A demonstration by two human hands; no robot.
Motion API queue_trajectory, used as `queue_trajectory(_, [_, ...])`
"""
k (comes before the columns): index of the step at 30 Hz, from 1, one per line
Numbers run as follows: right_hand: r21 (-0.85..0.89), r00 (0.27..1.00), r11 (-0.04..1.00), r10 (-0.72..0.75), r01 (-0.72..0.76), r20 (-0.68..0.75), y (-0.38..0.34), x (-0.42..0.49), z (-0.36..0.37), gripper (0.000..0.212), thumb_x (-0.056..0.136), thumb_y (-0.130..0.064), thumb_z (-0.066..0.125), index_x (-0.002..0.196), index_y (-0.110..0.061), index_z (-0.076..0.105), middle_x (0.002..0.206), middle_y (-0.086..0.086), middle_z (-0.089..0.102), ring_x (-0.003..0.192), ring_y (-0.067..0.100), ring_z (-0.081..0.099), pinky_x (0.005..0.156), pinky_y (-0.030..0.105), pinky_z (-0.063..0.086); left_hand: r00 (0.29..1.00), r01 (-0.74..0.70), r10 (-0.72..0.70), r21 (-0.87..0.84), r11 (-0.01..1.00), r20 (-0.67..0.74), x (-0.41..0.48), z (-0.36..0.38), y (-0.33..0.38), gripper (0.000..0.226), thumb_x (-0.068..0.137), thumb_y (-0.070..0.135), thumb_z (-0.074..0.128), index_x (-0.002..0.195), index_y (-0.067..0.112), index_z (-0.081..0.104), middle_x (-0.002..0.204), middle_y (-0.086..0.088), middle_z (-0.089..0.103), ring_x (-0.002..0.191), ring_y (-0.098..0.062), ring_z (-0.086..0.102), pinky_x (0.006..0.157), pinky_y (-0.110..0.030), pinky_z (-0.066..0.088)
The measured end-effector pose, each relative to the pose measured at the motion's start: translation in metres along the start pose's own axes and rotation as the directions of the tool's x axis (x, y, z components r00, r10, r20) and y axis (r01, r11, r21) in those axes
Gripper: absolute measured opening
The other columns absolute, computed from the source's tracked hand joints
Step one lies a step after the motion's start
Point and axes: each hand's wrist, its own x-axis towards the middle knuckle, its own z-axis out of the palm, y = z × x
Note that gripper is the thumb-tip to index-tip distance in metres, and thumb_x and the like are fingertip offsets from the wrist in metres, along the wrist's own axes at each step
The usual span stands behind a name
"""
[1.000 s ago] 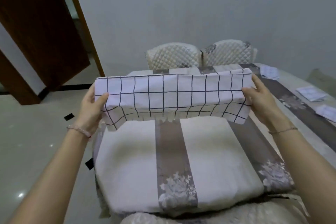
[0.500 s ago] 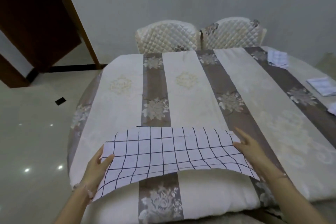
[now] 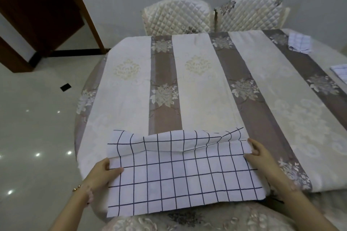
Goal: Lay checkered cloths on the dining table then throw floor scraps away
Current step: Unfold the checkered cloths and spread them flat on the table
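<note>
now, left hand (image 3: pixel 105 171) and right hand (image 3: pixel 261 155) each pinch a side edge of the checkered cloth (image 3: pixel 178 180), so best unfold that far flap flat across the dining table (image 3: pixel 197 90).

Left hand (image 3: pixel 102 171), right hand (image 3: pixel 261 153) pinch cloth (image 3: pixel 178 178) edges; forearms extended.

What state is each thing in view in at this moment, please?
White checkered cloth with dark grid lines: lying on the table's near edge, far edge folded back.
Left grip: pinches the cloth's left edge.
Right grip: holds its right edge.
Round dining table with striped floral cover: covered.
Small black floor scrap: lying on the floor.
Second checkered cloth at far right: resting on table, untouched.
</note>
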Motion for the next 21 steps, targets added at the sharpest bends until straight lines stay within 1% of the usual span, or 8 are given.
queue_trajectory(3, [0.042,0.999,0.999,0.005,-0.003,-0.046,-0.005,0.003,-0.002,0.043,0.092,-0.019,0.053,0.135,-0.019,0.050,0.117,0.003,0.059,0.101,0.019,0.057,0.082,0.031,0.046,0.998,-0.042,0.046,-0.093,0.995,0.031,0.002,-0.009,0.009,0.020,0.071,0.014,0.080,0.084,0.018,0.066,0.070,0.006,0.072,0.064,-0.008,0.067,0.057,-0.018,0.047])
queue_trajectory(5, [0.106,0.999,0.994,-0.012,0.017,-0.044,-0.013,0.006,-0.004,0.032,0.093,-0.027,0.054,0.123,-0.018,0.059,0.121,0.005,0.060,0.107,0.021,0.056,0.086,0.032,0.043,0.997,-0.074,0.071,-0.170,0.983,-0.026,0.006,-0.016,0.016,0.017,0.071,0.019,0.079,0.079,0.017,0.064,0.074,0.004,0.068,0.069,-0.013,0.061,0.065,-0.025,0.047])
queue_trajectory(7, [0.181,0.999,0.983,-0.012,0.018,-0.036,-0.025,0.006,-0.004,0.020,0.091,-0.034,0.057,0.100,-0.021,0.069,0.101,-0.001,0.070,0.089,0.014,0.064,0.070,0.025,0.047,0.998,-0.057,0.049,-0.308,0.950,-0.033,0.011,-0.022,0.022,0.022,0.073,0.032,0.075,0.087,0.016,0.068,0.088,0.001,0.068,0.082,-0.012,0.061,0.075,-0.029,0.048])
queue_trajectory(9, [0.264,0.999,0.964,0.001,0.009,-0.037,-0.039,0.008,-0.003,0.025,0.089,-0.038,0.059,0.077,-0.020,0.071,0.070,-0.009,0.072,0.060,0.008,0.065,0.050,0.017,0.047,1.000,0.010,-0.012,-0.428,0.904,-0.003,0.018,-0.026,0.030,0.033,0.076,0.046,0.067,0.091,0.017,0.069,0.091,0.007,0.073,0.087,-0.008,0.064,0.074,-0.029,0.048])
queue_trajectory(11, [0.317,0.999,0.948,0.032,-0.018,-0.041,-0.048,0.012,-0.001,0.027,0.088,-0.039,0.060,0.075,-0.017,0.069,0.059,-0.010,0.069,0.047,0.005,0.061,0.044,0.018,0.046,0.997,0.071,-0.067,-0.460,0.885,0.025,0.026,-0.027,0.038,0.038,0.082,0.052,0.059,0.089,0.016,0.069,0.081,0.007,0.076,0.078,-0.008,0.068,0.069,-0.029,0.048])
queue_trajectory(14, [0.298,0.996,0.953,0.072,-0.055,-0.045,-0.060,0.024,0.000,0.031,0.084,-0.041,0.066,0.083,-0.010,0.068,0.072,0.002,0.066,0.061,0.017,0.058,0.056,0.025,0.045,0.996,0.088,-0.079,-0.480,0.873,0.039,0.037,-0.025,0.047,0.032,0.086,0.045,0.059,0.088,0.014,0.070,0.078,0.005,0.076,0.074,-0.011,0.068,0.066,-0.029,0.048])
queue_trajectory(19, [0.234,1.000,0.972,0.007,-0.004,-0.011,-0.070,0.028,0.002,0.024,0.084,-0.026,0.070,0.073,-0.008,0.058,0.066,0.008,0.052,0.057,0.021,0.045,0.046,0.020,0.036,0.998,-0.029,-0.004,-0.478,0.878,-0.069,0.041,-0.015,0.058,0.012,0.089,0.022,0.061,0.091,0.011,0.066,0.088,-0.008,0.066,0.076,-0.019,0.061,0.066,-0.028,0.047])
queue_trajectory(21, [0.273,0.995,0.957,-0.090,0.097,-0.037,-0.070,0.029,0.001,0.020,0.086,-0.020,0.067,0.076,-0.005,0.059,0.073,0.010,0.051,0.067,0.022,0.045,0.056,0.022,0.038,0.984,-0.125,0.051,-0.459,0.880,-0.169,0.041,-0.014,0.063,0.009,0.090,0.020,0.060,0.083,0.014,0.062,0.087,-0.011,0.058,0.079,-0.022,0.052,0.065,-0.030,0.040])
